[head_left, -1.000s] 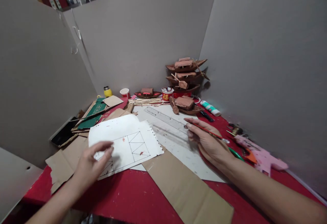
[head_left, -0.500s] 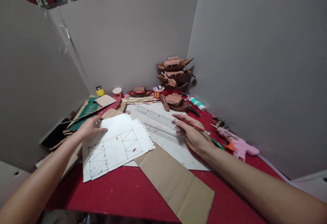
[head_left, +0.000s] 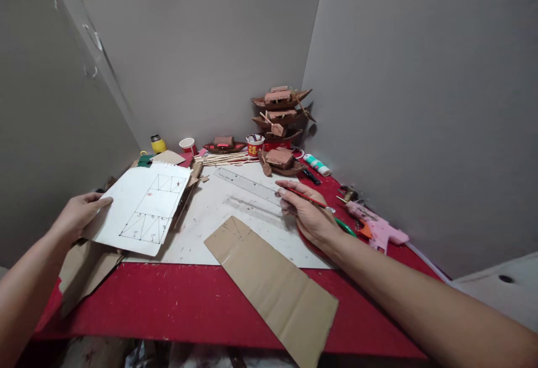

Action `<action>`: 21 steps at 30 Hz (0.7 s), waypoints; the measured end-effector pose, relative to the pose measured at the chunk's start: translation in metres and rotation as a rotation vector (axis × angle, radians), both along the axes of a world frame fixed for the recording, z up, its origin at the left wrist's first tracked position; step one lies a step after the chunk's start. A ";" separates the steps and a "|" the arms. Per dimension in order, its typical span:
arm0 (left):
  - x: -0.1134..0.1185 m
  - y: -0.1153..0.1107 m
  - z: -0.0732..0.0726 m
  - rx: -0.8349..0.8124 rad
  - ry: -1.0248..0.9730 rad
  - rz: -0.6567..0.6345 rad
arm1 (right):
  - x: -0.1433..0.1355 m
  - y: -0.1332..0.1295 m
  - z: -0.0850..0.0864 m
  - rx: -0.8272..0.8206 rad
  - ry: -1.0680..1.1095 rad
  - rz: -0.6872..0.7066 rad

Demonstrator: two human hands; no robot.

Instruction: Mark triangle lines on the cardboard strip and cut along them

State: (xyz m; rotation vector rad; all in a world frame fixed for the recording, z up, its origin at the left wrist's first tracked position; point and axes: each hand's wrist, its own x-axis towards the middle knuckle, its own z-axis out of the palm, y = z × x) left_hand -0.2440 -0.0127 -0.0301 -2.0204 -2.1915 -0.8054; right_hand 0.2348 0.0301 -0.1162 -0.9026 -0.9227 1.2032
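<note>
My left hand [head_left: 86,214] pinches the left edge of a white paper sheet [head_left: 121,200] with a ruled drawing of rectangles and diagonals, held over the cardboard pile at the left. My right hand [head_left: 309,208] is closed around a clear ruler [head_left: 247,185] and a red pen [head_left: 305,195]; the ruler points to the far left above the white board [head_left: 202,211]. A brown cardboard strip [head_left: 273,287] lies slantwise in front of me, its upper end on the board and its lower end past the table's front edge.
Model boats [head_left: 279,107] are stacked at the back, beside a red paper cup [head_left: 255,146] and thin sticks [head_left: 222,158]. On the right lie a pink glue gun [head_left: 378,227], a green-and-white bottle [head_left: 317,164] and green-handled scissors [head_left: 345,226]. A yellow jar [head_left: 158,144] stands back left.
My left hand has carried the paper sheet left and turned it, uncovering the cardboard strip's upper end and more of the board. My right hand keeps hold of the ruler and pen.
</note>
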 end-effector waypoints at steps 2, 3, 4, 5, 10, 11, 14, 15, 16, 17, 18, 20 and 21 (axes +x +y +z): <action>0.009 -0.006 0.000 0.118 0.029 0.099 | 0.000 0.000 0.000 0.000 0.000 -0.002; 0.020 -0.011 -0.002 0.167 0.046 0.133 | 0.000 -0.001 0.000 0.000 -0.001 -0.003; 0.035 -0.016 -0.006 0.198 0.066 0.126 | 0.000 -0.001 0.000 -0.001 -0.002 -0.003; 0.054 -0.024 -0.013 0.209 0.084 0.087 | 0.000 -0.001 0.000 -0.001 -0.004 -0.004; 0.180 -0.085 -0.080 -0.020 0.136 -0.380 | 0.000 -0.001 -0.001 0.001 -0.016 -0.010; 0.201 -0.097 -0.092 -0.072 0.150 -0.475 | 0.000 -0.001 0.000 0.001 -0.017 -0.010; 0.239 -0.117 -0.109 -0.282 0.216 -0.691 | 0.000 -0.002 0.001 0.001 -0.019 -0.008; 0.243 -0.117 -0.109 -0.338 0.218 -0.699 | 0.000 -0.003 0.001 0.003 -0.020 -0.007; 0.245 -0.115 -0.107 -0.377 0.219 -0.698 | 0.000 -0.003 0.002 0.004 -0.022 -0.006; 0.244 -0.111 -0.104 -0.399 0.221 -0.692 | 0.000 -0.003 0.002 0.006 -0.025 -0.006; 0.243 -0.106 -0.101 -0.404 0.229 -0.690 | 0.000 -0.003 0.002 0.008 -0.028 -0.007; 0.237 -0.095 -0.099 -0.376 0.255 -0.689 | 0.000 -0.002 0.002 0.011 -0.032 -0.009; 0.234 -0.089 -0.099 -0.356 0.266 -0.683 | 0.000 -0.002 0.002 0.011 -0.033 -0.011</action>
